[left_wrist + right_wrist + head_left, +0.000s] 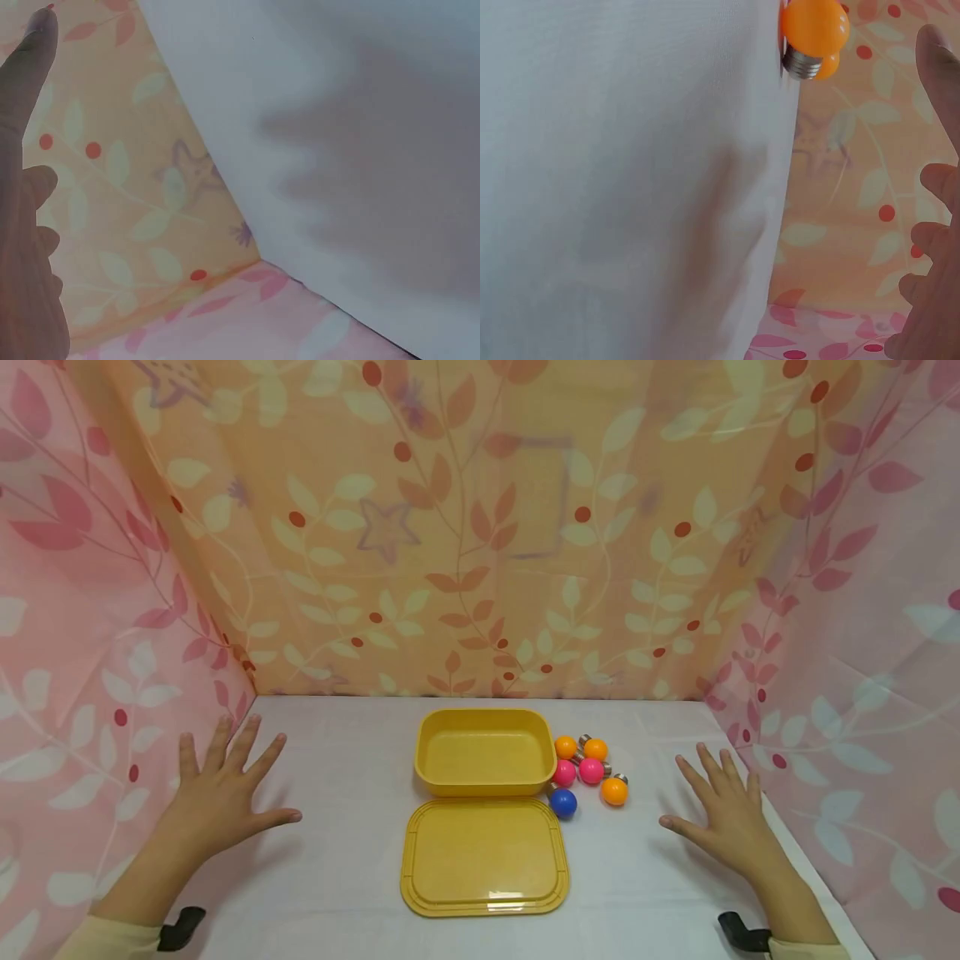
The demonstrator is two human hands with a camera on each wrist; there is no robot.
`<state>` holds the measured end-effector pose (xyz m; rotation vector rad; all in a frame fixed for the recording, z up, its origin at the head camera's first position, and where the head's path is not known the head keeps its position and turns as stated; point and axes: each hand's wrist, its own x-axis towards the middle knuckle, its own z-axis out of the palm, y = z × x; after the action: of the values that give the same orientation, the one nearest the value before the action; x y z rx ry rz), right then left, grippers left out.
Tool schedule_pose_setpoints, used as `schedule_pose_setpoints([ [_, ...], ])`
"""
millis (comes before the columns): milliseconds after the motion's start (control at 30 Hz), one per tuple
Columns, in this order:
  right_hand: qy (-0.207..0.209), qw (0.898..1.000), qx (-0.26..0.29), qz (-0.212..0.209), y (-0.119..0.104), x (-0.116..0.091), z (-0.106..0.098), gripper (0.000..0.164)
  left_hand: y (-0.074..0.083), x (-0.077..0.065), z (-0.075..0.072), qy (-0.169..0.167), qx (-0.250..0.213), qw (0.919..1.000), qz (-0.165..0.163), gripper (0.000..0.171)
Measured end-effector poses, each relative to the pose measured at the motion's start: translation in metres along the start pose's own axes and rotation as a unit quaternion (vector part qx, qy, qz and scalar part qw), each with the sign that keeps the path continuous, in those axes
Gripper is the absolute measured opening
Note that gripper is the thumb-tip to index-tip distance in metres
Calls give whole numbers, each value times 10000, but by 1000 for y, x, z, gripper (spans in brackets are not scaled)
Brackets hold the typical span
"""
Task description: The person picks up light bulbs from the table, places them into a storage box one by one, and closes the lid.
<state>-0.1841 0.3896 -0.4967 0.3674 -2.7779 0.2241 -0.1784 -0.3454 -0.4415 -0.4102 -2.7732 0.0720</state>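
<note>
In the head view both hands hover over the white table with fingers spread and hold nothing. My left hand (213, 797) is at the left, apart from every object; its shadow shows in the left wrist view. My right hand (727, 827) is at the right, nearest to an orange light bulb (614, 792) with a metal screw base. That orange bulb (815, 26) also shows at the top of the right wrist view. More bulbs lie bunched beside the yellow box: two orange, two pink and a blue bulb (563, 803) by the box's front right corner.
The open yellow box (480, 788) stands at the middle of the table (337, 860). Its flat yellow lid (483, 860) lies just in front of it. Patterned cloth walls (465, 635) enclose the back and both sides.
</note>
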Motion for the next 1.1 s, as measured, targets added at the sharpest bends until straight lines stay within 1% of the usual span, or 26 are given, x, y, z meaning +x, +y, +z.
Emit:
schedule_pose_setpoints([
  [467, 67, 9993, 371, 24, -9, 4, 7, 103, 16, 12, -1, -52, -198, 9998, -8, 119],
  [733, 182, 9981, 588, -40, -13, 4, 10, 101, 29, 20, -5, -91, -554, 9984, -52, 118],
  [833, 218, 9974, 691, -46, -14, 5, 11, 101, 32, 23, -4, -93, -713, 9974, -56, 117],
  [1100, 242, 9953, 941, -15, -19, 7, 16, 100, 41, 31, 5, -178, -1068, 9940, -126, 118],
])
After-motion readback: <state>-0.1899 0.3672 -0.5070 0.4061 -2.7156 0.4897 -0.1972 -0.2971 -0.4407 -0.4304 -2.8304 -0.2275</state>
